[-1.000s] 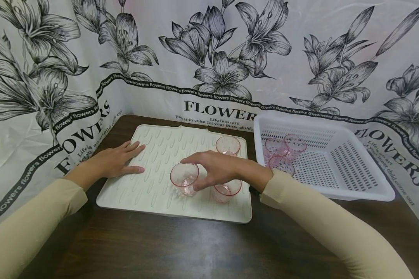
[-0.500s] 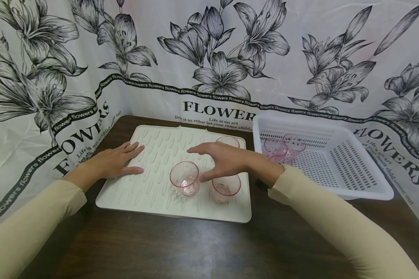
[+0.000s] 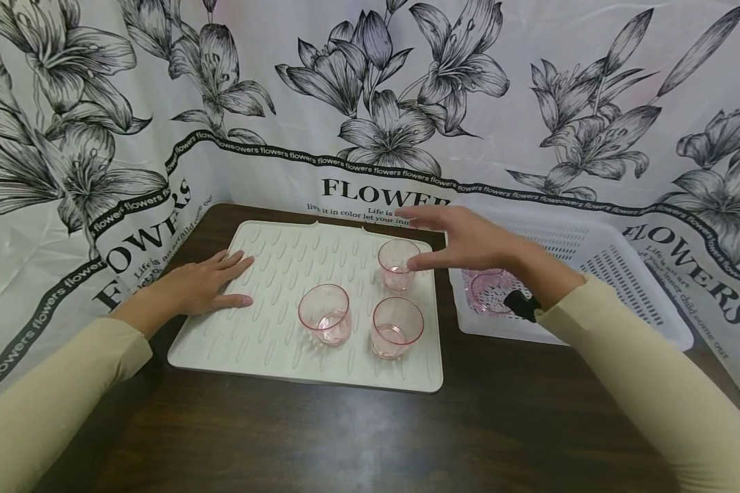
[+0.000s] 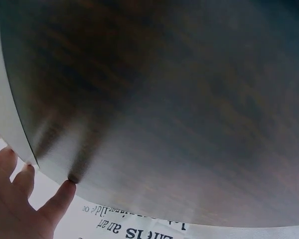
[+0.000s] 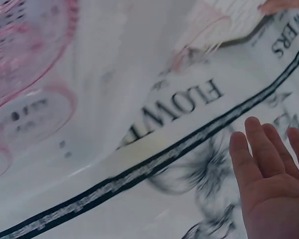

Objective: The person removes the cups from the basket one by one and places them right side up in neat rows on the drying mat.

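Note:
My left hand (image 3: 188, 284) rests with straight fingers on the left edge of a cream ribbed drying mat (image 3: 277, 267). In the left wrist view, the fingers (image 4: 60, 201) of that hand show at the lower left. Three clear pink-rimmed glasses stand upright on the mat: a front-left glass (image 3: 325, 318), a front-right glass (image 3: 397, 332) and a back-right glass (image 3: 395, 267). My right hand (image 3: 469, 239) holds nothing and is raised between mat and basket, fingers spread, its thumb overlapping the back-right glass in the head view. Its palm side (image 5: 274, 194) shows in the right wrist view.
A white perforated plastic basket (image 3: 675, 335) stands right of the mat. Pink glasses (image 3: 492, 294) sit in its left end, partly hidden by my right arm. Dark wooden table (image 3: 284, 438) lies in front. A flower-printed curtain (image 3: 253, 171) closes off the back and sides.
My right hand has let go of the front-left glass, which stays standing on the mat. The hand has moved right and back toward the basket. My left hand has not moved.

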